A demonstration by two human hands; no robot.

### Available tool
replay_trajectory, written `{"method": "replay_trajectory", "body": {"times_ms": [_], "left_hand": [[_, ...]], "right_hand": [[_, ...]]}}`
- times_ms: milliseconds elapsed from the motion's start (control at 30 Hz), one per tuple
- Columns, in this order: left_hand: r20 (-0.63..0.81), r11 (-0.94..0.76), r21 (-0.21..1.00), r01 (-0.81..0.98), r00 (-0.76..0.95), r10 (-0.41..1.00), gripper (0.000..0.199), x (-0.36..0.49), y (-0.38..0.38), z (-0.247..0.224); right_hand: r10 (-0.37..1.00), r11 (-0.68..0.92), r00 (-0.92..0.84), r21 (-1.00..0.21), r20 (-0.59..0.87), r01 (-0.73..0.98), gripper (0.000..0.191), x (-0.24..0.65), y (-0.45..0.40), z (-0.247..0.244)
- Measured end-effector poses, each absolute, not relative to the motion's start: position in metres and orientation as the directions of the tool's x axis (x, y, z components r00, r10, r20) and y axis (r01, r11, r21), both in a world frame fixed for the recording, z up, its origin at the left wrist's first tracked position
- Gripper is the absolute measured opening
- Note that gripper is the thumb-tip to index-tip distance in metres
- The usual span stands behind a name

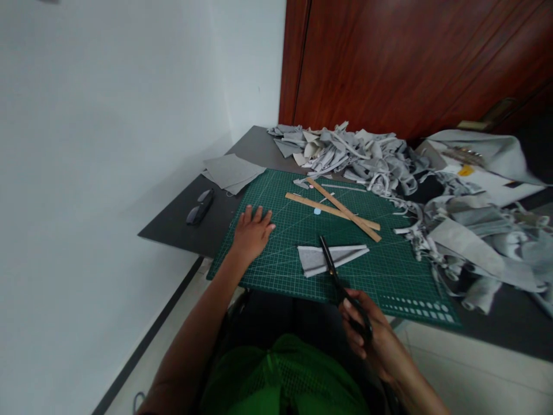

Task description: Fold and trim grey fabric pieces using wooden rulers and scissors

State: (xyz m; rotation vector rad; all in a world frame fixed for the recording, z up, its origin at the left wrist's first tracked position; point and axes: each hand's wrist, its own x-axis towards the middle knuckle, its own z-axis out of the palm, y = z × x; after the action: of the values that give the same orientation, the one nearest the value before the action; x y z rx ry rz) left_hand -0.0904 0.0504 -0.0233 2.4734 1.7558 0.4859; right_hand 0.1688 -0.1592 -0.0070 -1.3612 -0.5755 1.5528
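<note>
While our right hand point(375, 331) grips black scissors point(329, 260) by the handles, blades across a small grey fabric piece point(310, 260) on the green cutting mat point(276, 268), our left hand point(252, 233) lies spread, holding nothing. We judge much cutting done, given the heaped scraps point(367, 150); what's left, we can't tell. We read no brands or labels.

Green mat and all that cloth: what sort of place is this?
Probably a small sewing or fabric-cutting corner: a gridded cutting mat, scissors in the right hand, and heaped grey fabric scraps.
</note>
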Motion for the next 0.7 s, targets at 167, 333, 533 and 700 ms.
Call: {"method": "replay_trajectory", "body": {"times_ms": [167, 333, 533, 700], "left_hand": [[0.361, -0.080, 0.316, 0.945, -0.042, 0.931, 0.054, -0.122, 0.064, -0.014], [0.545, -0.224, 0.287, 0.931, 0.033, 0.838, 0.064, -0.089, 0.048, -0.004], [0.417, -0.800, 0.261, 0.540, 0.684, 0.598, 0.026, -0.008, 0.000, -0.012], [0.301, -0.814, 0.358, 0.457, 0.769, 0.564, 0.017, 0.010, -0.015, -0.015]], "right_hand": [[0.876, -0.425, 0.072, -0.834, -0.477, -0.352, 0.062, 0.169, -0.158, -0.010], [0.877, -0.406, 0.083, -0.821, -0.474, -0.402, 0.056, 0.172, -0.157, -0.012], [0.879, -0.358, 0.118, -0.801, -0.463, -0.479, 0.056, 0.168, -0.157, -0.013], [0.896, -0.291, 0.154, -0.812, -0.417, -0.507, 0.057, 0.163, -0.160, -0.017]]}}
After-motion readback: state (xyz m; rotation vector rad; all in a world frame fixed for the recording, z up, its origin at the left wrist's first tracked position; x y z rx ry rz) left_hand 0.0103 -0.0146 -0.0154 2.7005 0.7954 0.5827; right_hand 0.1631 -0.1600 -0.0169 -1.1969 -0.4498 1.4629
